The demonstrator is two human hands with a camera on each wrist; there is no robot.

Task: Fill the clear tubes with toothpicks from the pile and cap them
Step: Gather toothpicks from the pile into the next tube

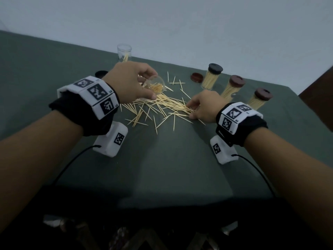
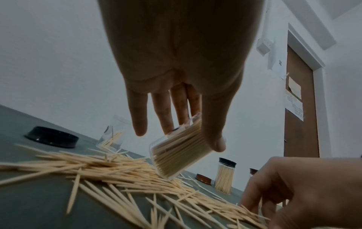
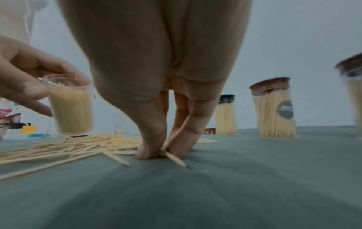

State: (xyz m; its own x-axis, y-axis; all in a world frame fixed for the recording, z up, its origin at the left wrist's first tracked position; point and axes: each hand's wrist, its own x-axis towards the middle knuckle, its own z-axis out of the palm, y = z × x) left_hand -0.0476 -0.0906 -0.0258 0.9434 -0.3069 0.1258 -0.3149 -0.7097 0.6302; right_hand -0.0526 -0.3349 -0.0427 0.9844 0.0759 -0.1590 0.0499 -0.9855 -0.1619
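A pile of toothpicks [image 1: 158,107] [image 2: 121,172] [image 3: 74,148] lies scattered on the green tablecloth. My left hand [image 1: 133,82] [image 2: 176,124] holds a clear tube [image 1: 155,86] [image 2: 176,151] [image 3: 70,105], mostly full of toothpicks, tilted just above the pile with its mouth toward me. My right hand [image 1: 196,109] [image 3: 162,153] is down at the pile's right edge, thumb and fingers pinching a few toothpicks against the cloth. Another clear tube [image 1: 124,52] [image 2: 112,134], uncapped with a few toothpicks, stands at the back.
Three capped, filled tubes [image 1: 211,76] [image 1: 233,87] [image 1: 259,99] stand in a row at the right. A loose brown cap [image 1: 197,77] [image 2: 203,179] lies near them, and a black cap [image 1: 100,73] [image 2: 51,137] at the back left. The wall runs behind the table.
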